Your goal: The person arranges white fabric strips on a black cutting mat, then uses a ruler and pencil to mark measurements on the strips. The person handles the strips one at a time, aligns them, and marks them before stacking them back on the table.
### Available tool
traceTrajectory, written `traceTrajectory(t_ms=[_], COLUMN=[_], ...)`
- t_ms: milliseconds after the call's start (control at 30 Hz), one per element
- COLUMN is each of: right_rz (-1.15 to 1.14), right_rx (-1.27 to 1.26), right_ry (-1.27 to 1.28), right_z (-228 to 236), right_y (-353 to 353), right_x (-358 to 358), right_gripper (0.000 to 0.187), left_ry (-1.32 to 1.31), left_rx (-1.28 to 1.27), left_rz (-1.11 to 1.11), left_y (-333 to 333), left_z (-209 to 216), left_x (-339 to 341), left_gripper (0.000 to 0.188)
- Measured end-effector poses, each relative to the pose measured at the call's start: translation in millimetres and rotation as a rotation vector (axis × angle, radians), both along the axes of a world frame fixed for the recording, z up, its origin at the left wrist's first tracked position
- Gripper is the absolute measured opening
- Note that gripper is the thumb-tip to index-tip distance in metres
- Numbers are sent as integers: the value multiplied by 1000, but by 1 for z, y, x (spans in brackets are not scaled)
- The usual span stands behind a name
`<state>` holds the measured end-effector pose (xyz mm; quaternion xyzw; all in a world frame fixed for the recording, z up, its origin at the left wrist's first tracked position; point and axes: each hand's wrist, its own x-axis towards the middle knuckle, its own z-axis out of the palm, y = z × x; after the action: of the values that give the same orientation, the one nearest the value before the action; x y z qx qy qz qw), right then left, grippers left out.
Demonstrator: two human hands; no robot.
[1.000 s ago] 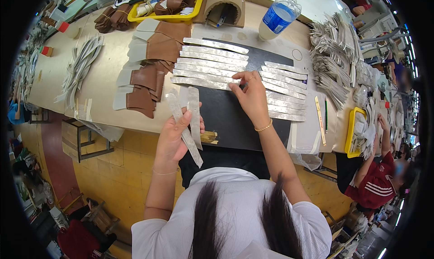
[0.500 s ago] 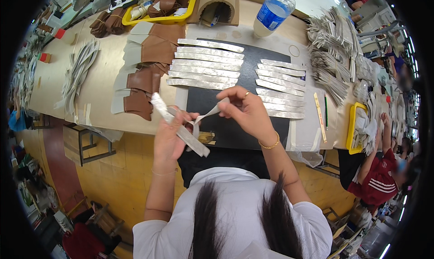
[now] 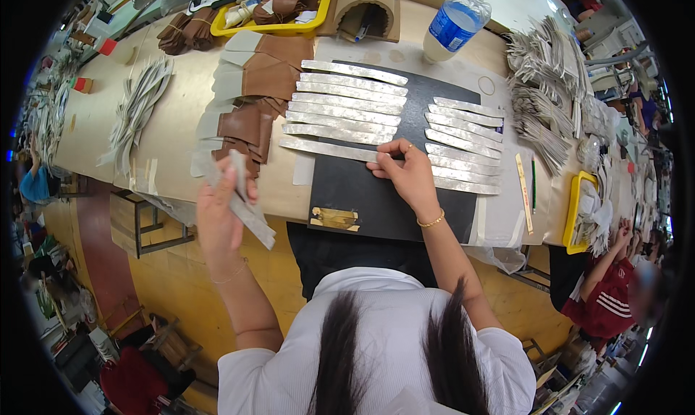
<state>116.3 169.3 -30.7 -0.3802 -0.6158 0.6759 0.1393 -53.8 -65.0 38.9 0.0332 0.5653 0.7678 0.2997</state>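
My left hand [image 3: 223, 205] is closed around pale grey strips [image 3: 251, 223], slightly blurred, near the table's front edge. With thumb and fingers together, my right hand [image 3: 407, 170] pinches the right end of a silvery strip [image 3: 326, 148]. That strip lies across the left edge of a black board [image 3: 355, 190], lowest in a column of several similar strips [image 3: 349, 100]. A second column of silvery strips [image 3: 463, 143] lies to the right of my right hand. Brown leather pieces [image 3: 242, 125] overlap one another left of the board.
A bottle with a blue label [image 3: 452, 30] stands behind the board. Bundles of pale strips lie at the right [image 3: 543, 89] and left [image 3: 141, 107]. A yellow tray [image 3: 318, 24] of leather bundles sits at the back. A ruler [image 3: 523, 190] and green pencil [image 3: 534, 187] lie at right.
My left hand has moved left with its strips. My right hand has moved from pulling at a strip there to the board, where another strip now lies below the left column.
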Motion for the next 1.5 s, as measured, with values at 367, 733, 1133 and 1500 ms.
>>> traceTrajectory(t_ms=[367, 733, 1133, 1500], right_rz=[41, 360, 91, 97], right_rx=[451, -30, -57, 164], right_ry=[-191, -71, 51, -140], right_z=[13, 59, 19, 13], right_y=[1, -19, -7, -6], right_x=[-12, -7, 26, 9], right_gripper=[11, 23, 17, 15], left_ry=[-102, -22, 12, -89], left_rx=[-68, -186, -383, -156], left_rz=[-289, -418, -484, -224], left_y=[24, 43, 5, 12], left_z=[-30, -27, -23, -22], left_x=[26, 49, -7, -3], left_gripper=[35, 32, 38, 62])
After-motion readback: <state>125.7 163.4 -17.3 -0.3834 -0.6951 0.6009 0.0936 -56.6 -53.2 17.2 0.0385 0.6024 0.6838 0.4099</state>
